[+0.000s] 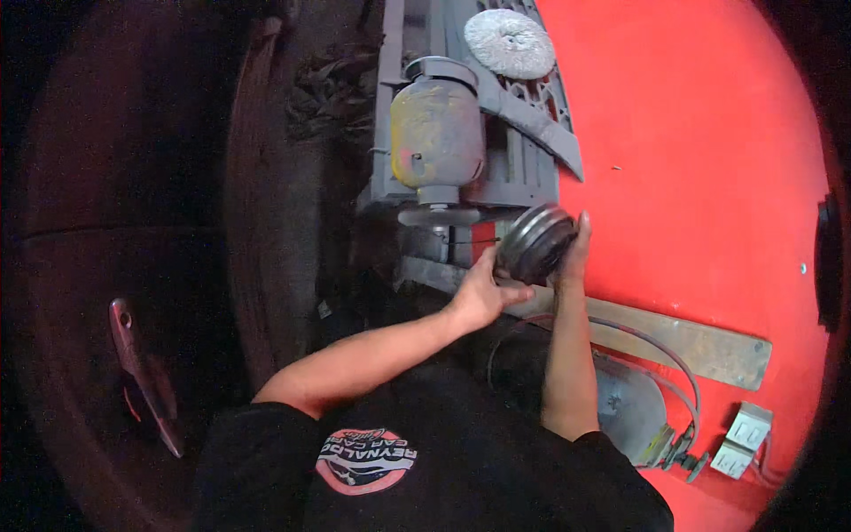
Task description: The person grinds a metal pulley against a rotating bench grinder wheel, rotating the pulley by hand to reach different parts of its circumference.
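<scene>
Between my two hands is a round, dark metal part (537, 239) with bright ring-like bands round its edge. Its exact kind I cannot make out. My left hand (479, 293) grips it from the lower left, thumb pointing right beneath it. Against its right side lies my right hand (575, 255), closed round the edge with fingers pointing up. Just beyond and to the left stands a dusty, yellow-stained grey motor (438, 133), with a thin wheel (439, 215) on its near-end shaft. The part is apart from that wheel.
A pale round buffing pad (510, 43) lies on the grey rack (532, 168) at the back. A metal strip (709, 346) runs along the red surface (691, 204). At lower right are another grey machine (629, 408), cables and an outlet box (743, 439). A dark car door handle (133, 355) is at left.
</scene>
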`<state>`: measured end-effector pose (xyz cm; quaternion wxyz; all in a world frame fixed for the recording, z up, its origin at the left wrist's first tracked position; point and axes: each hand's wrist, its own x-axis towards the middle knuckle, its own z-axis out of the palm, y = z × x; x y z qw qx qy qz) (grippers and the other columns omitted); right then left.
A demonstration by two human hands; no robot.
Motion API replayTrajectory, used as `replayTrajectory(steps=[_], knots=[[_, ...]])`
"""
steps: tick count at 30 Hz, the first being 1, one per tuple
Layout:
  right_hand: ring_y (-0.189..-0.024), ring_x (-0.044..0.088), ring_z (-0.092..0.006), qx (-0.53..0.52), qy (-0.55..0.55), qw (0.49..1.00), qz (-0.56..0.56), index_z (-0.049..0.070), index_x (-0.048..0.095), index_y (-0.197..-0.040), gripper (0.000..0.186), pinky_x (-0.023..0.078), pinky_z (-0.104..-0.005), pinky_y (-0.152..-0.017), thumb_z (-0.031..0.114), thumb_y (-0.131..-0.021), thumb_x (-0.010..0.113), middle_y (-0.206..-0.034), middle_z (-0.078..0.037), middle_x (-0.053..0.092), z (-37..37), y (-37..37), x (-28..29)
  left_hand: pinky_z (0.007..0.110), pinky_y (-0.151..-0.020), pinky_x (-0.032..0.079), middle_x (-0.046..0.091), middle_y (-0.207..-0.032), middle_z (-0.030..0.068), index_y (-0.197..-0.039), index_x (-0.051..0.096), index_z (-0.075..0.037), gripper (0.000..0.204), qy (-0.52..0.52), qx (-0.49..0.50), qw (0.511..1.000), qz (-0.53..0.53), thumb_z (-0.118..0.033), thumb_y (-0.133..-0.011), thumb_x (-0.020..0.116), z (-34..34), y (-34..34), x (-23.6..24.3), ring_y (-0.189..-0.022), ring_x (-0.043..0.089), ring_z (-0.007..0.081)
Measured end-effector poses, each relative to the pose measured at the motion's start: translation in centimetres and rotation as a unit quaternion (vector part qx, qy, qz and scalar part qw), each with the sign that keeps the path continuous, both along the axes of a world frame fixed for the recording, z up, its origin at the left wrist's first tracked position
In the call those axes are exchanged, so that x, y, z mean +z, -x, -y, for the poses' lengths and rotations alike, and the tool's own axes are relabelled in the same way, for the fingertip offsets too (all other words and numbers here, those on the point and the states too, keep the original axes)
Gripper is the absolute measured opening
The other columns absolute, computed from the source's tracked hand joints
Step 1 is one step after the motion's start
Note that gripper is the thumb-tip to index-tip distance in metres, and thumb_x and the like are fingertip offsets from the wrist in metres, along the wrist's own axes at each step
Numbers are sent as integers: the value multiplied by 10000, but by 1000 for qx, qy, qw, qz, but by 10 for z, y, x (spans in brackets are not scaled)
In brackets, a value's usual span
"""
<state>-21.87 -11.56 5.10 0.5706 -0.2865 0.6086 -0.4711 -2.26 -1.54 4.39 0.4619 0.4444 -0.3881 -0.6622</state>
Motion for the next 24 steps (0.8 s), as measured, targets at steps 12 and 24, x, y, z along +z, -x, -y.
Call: replayTrajectory(steps=[12,24], knots=[[-918,592,-144,135,182,932,-282,-14,656,-1089,583,465,-312,-835,510,-997,418,-976,-56,651,-55,-30,49,382,-961,478,647,-1130,213,-1242,453,24,678,19,-32,995,92,-192,-722,831,-24,-14,6,-1092,626,288],[-986,632,-293,86,-46,935,-342,-57,686,-1054,739,441,-386,-927,642,-928,485,-998,-199,696,-24,-38,-52,314,-638,567,655,-1036,154,-1229,473,52,544,-218,34,975,-28,-163,-826,770,-15,-20,-35,-821,663,203]])
